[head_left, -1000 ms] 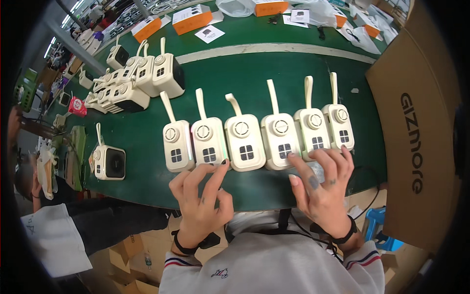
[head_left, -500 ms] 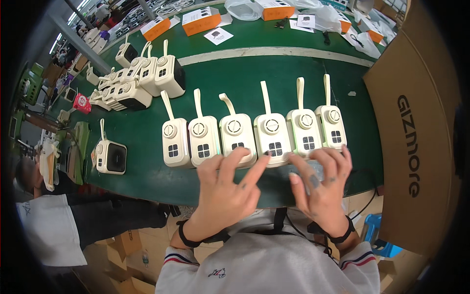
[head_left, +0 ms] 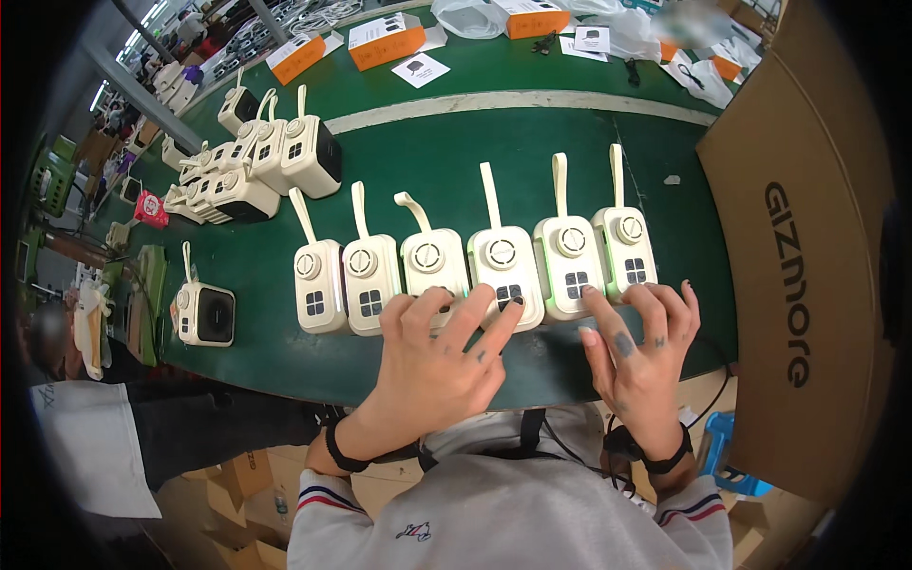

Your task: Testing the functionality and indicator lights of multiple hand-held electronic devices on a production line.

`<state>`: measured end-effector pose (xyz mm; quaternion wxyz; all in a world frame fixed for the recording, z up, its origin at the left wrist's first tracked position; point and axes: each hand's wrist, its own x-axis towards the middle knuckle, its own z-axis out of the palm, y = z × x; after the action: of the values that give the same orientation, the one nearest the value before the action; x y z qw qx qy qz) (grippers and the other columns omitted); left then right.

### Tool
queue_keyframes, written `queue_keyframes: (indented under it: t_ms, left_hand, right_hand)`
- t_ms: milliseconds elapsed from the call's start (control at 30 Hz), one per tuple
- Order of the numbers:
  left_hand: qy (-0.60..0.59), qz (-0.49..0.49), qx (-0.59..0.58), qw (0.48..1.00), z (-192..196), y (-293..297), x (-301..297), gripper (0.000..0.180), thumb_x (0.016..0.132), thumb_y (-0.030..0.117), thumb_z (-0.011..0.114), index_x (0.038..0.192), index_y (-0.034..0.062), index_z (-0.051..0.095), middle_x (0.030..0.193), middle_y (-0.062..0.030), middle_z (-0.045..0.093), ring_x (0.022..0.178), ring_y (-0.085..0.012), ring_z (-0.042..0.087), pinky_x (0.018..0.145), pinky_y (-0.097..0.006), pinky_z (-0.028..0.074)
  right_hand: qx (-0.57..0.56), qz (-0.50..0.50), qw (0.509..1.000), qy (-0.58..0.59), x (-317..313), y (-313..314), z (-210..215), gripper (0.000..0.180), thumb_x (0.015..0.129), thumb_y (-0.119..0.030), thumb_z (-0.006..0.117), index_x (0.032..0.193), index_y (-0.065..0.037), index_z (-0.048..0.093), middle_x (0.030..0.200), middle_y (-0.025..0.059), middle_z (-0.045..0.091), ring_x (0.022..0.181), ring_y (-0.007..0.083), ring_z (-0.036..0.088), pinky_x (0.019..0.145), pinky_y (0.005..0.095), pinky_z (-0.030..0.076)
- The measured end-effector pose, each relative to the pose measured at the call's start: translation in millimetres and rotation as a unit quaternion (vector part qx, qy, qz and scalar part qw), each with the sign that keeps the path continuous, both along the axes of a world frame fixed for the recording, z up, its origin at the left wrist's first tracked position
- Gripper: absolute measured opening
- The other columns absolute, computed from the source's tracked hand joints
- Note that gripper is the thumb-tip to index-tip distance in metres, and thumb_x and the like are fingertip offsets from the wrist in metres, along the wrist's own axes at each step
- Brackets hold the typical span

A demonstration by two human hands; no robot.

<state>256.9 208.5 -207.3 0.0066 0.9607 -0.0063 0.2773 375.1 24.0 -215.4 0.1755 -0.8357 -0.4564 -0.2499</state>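
Observation:
Several cream portable speakers stand side by side in a row, each with a strap loop, a round knob and black buttons on top. My left hand (head_left: 442, 353) is over the row's middle, fingers spread and holding nothing. Its index fingertip rests on the buttons of one speaker (head_left: 500, 252), while other fingers partly cover the speaker to its left (head_left: 427, 255). My right hand (head_left: 644, 347) has its fingers apart. Its index fingertip touches the buttons of a green-lit speaker (head_left: 570, 245); its other fingers are near the right-end speaker (head_left: 629, 228).
A green table (head_left: 427, 152) carries more speakers grouped at the back left, and a lone speaker (head_left: 204, 313) at the left. Orange-and-white boxes (head_left: 387, 43) and plastic bags lie beyond a pale strip. A tall cardboard carton (head_left: 788, 275) borders the right. Another person's sleeve (head_left: 95, 446) shows at left.
The row appears farther left in the view. My right index finger has come onto the buttons of the green-lit speaker, and my left index finger now lies over the buttons of its neighbour.

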Motion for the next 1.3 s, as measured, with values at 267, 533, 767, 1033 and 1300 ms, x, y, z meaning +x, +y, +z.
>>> queue_keyframes:
  t_ms: [267,533,767,1033,1300]
  left_hand:
    - [0.060,-0.032,0.025,0.997,23,10,6,0.032,0.066,0.027,0.077,0.095,0.0162,0.070,0.128,-0.0055,0.049,0.110,-0.0293,0.041,0.091,-0.047,0.031]
    - [0.114,-0.068,0.017,0.991,35,15,13,0.032,0.069,0.027,0.077,0.096,0.0149,0.065,0.130,-0.0093,0.048,0.114,-0.0314,0.043,0.094,-0.049,0.031]
    - [0.149,-0.069,0.008,0.986,39,10,27,0.028,0.073,0.024,0.076,0.091,0.0112,0.058,0.133,-0.0172,0.046,0.121,-0.0337,0.046,0.098,-0.050,0.033]
    - [0.250,-0.048,0.021,0.967,49,46,77,0.042,0.077,0.019,0.072,0.115,0.0082,0.058,0.127,-0.0245,0.049,0.116,-0.0350,0.053,0.100,-0.048,0.036]
    - [0.381,-0.003,0.048,0.923,71,127,141,0.044,0.062,0.007,0.080,0.104,0.0074,0.066,0.111,-0.0096,0.056,0.101,-0.0313,0.061,0.083,-0.041,0.054]
  right_hand:
    - [0.017,0.010,1.000,0.007,6,-9,1,0.033,0.079,-0.025,0.070,0.111,-0.016,0.068,0.110,0.0068,0.051,0.107,0.0271,0.048,0.101,0.0551,0.029]
    - [0.019,-0.065,0.998,0.008,18,-27,-4,0.031,0.082,-0.022,0.067,0.112,-0.012,0.067,0.112,0.0080,0.053,0.107,0.0281,0.048,0.102,0.0542,0.029]
    - [0.045,-0.036,0.998,0.025,23,-24,-9,0.030,0.082,-0.017,0.067,0.112,-0.011,0.065,0.108,0.0085,0.055,0.105,0.0275,0.051,0.101,0.0520,0.031]
    - [0.058,-0.012,0.994,0.096,21,-26,-13,0.036,0.084,-0.015,0.062,0.118,-0.006,0.058,0.119,0.0149,0.050,0.112,0.0321,0.047,0.105,0.0548,0.028]
    - [0.064,-0.008,0.987,0.147,24,-24,-15,0.035,0.086,-0.015,0.061,0.119,-0.004,0.058,0.122,0.0181,0.048,0.114,0.0373,0.044,0.104,0.0552,0.029]
